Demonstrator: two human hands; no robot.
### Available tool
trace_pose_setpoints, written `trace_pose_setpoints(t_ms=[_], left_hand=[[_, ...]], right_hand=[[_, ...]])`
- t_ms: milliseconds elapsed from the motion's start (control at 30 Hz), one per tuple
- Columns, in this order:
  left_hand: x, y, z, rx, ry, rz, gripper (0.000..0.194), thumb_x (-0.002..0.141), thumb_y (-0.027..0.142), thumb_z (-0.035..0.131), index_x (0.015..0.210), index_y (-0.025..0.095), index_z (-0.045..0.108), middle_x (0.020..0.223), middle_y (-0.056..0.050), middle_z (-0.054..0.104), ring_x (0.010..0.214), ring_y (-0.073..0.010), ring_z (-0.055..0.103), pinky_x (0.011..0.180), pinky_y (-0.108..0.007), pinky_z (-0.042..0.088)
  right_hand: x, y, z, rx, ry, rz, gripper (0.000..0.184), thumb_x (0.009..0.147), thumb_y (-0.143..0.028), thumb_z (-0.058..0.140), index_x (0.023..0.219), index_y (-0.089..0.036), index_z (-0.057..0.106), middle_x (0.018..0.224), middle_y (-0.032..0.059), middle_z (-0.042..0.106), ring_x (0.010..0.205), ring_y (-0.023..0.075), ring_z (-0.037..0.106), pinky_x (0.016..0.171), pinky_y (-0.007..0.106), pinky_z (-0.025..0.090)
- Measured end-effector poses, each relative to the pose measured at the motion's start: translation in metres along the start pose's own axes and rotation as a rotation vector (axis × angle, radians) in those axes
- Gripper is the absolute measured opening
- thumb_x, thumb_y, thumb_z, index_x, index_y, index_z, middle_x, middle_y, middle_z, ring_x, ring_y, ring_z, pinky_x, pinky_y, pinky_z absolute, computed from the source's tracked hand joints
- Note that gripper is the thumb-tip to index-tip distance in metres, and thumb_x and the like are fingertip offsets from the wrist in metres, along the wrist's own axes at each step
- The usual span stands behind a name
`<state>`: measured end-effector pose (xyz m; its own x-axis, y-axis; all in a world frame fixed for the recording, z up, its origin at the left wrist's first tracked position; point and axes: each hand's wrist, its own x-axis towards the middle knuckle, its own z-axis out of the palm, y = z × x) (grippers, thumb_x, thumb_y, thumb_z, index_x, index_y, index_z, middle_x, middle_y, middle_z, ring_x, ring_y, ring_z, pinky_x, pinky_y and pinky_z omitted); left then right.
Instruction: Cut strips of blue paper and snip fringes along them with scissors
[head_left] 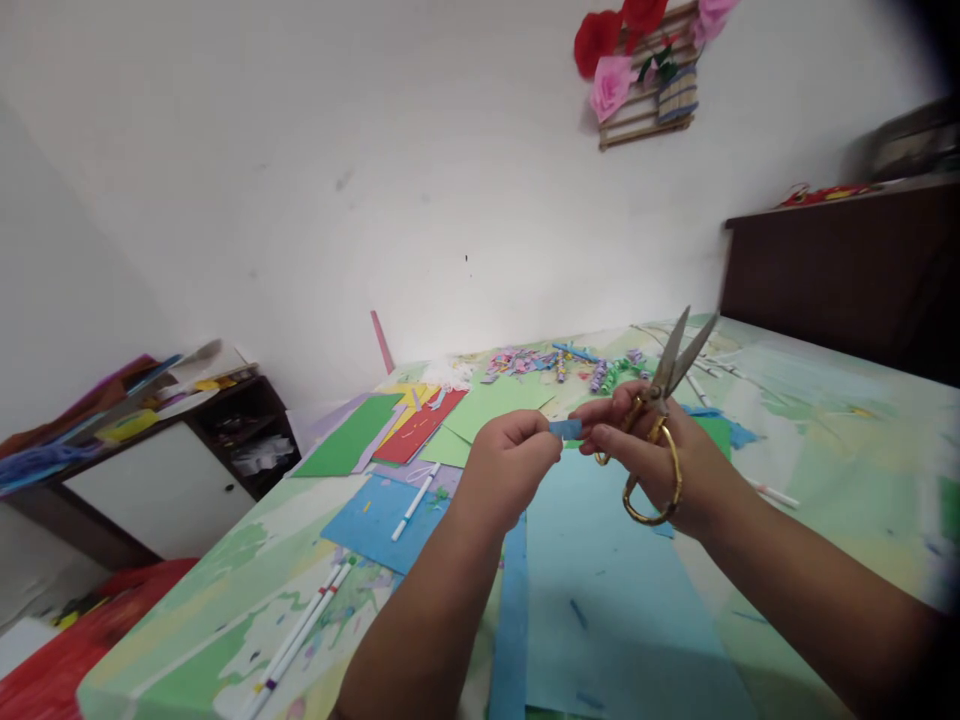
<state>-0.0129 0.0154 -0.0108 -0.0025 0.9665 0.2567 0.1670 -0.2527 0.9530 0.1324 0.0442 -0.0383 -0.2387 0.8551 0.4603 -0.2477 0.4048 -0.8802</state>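
Between the thumb and fingers of my left hand [516, 462] is one end of a small blue paper piece [566, 429]. My right hand [651, 450] carries gold-handled scissors [663, 392] looped over its fingers, with the blades parted and pointing up. The fingertips of that hand meet the other end of the paper piece. Below both hands lies a light blue sheet [607, 590], with a darker blue strip [510, 620] along its left edge. Small blue scraps rest on the sheet.
A blue sheet [364, 525] with a marker [416, 502] lies left, near more markers [300, 635]. Green [349, 435] and red sheets [420, 425] sit behind. Paper scraps [517, 362] and curled strips [619, 372] are at the back, before the wall. A dark cabinet [840, 260] stands right.
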Motion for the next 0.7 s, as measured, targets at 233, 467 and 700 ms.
trace_pose_setpoints(t_ms=[233,467,700], left_hand=[[0.008,-0.009,0.006,-0.069,-0.121,-0.044,0.014,0.061,0.017,0.045,0.047,0.016,0.046,0.039,0.006,0.03,0.039,-0.0056,0.026,0.038,-0.02,0.018],[0.009,-0.009,0.004,-0.014,-0.122,0.428,0.024,0.071,0.012,0.049,0.087,0.023,0.064,0.074,0.002,0.048,0.066,-0.0077,0.048,0.059,-0.021,0.04],[0.012,-0.006,0.002,0.069,-0.092,0.396,0.007,0.073,0.019,0.056,0.071,0.019,0.063,0.072,0.001,0.053,0.07,-0.0093,0.052,0.062,-0.021,0.042]], right_hand=[[0.001,0.002,0.003,0.151,-0.041,0.089,0.027,0.068,-0.015,0.064,0.073,-0.022,0.039,0.065,-0.0059,0.056,0.054,0.0082,0.049,0.052,0.023,0.039],[0.003,0.001,0.001,0.478,-0.1,0.339,0.027,0.064,-0.02,0.068,0.075,-0.022,0.044,0.06,-0.0057,0.054,0.054,0.0103,0.054,0.047,0.022,0.043],[0.005,0.007,0.001,0.317,-0.16,0.33,0.024,0.071,-0.038,0.058,0.079,-0.024,0.04,0.052,-0.0071,0.049,0.041,0.0088,0.044,0.039,0.021,0.035]])
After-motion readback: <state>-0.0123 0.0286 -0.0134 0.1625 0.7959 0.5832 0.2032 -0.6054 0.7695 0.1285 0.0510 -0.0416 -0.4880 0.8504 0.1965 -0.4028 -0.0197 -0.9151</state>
